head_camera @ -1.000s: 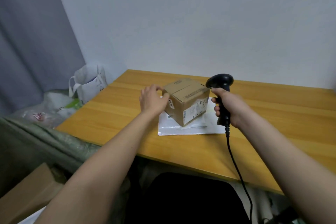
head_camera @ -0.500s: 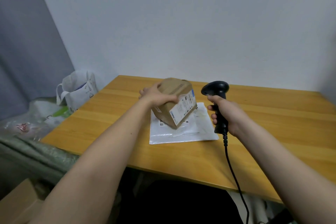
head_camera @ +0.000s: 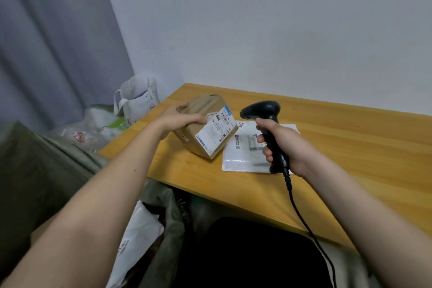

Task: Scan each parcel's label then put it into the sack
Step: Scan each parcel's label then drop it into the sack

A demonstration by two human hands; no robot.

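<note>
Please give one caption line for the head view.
Left hand tilts brown cardboard box; right hand aims black handheld scanner at its white label.

pale wall (head_camera: 280,30), grey curtain (head_camera: 53,37) at left, wooden table (head_camera: 350,147) against the wall

Box tilted toward a handheld scanner over the tabletop

The left hand (head_camera: 180,119) grips a cardboard box (head_camera: 205,126), tilted, label (head_camera: 216,132) facing the black scanner (head_camera: 268,128) held in the right hand (head_camera: 284,145). A white mailer (head_camera: 245,147) lies flat on the wooden tabletop (head_camera: 350,147) beside the box.
</note>
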